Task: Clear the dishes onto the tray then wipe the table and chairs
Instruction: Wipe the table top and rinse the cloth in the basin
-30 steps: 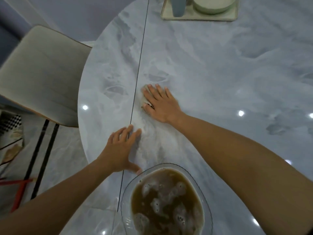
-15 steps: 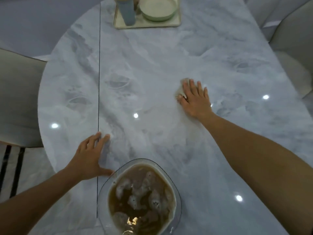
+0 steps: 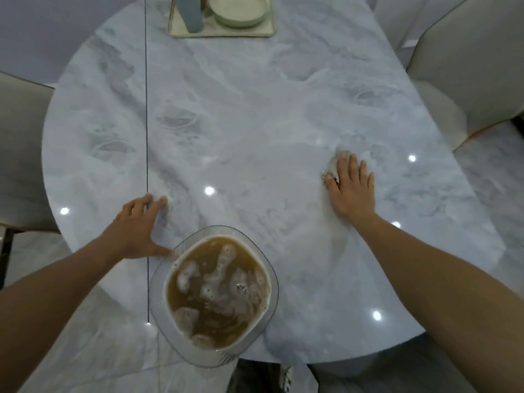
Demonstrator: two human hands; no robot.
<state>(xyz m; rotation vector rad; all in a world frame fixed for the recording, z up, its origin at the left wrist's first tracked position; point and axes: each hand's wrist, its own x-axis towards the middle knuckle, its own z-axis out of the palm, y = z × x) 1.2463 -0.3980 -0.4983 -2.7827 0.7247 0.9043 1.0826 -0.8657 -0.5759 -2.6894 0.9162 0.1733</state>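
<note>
My right hand (image 3: 351, 188) lies flat with straight fingers on a small pale cloth (image 3: 332, 168), pressing it onto the grey marble table (image 3: 255, 109) at the right of the middle. Only the cloth's edge shows past the fingers. My left hand (image 3: 139, 225) rests flat on the table near its front left, its thumb touching the rim of a clear basin (image 3: 158, 293) of brown foamy water at the near edge. At the far end stands a beige tray (image 3: 269, 31) with a pale green dish (image 3: 239, 9) and a blue-grey cup (image 3: 190, 12).
A cream chair (image 3: 467, 66) stands at the table's right side, another chair (image 3: 19, 137) at the left. A dark seam (image 3: 146, 109) runs across the tabletop on the left. Wet streaks trail behind my right hand.
My right hand has slid the cloth across the table from the left of the middle to the right. My left hand stays planted beside the basin.
</note>
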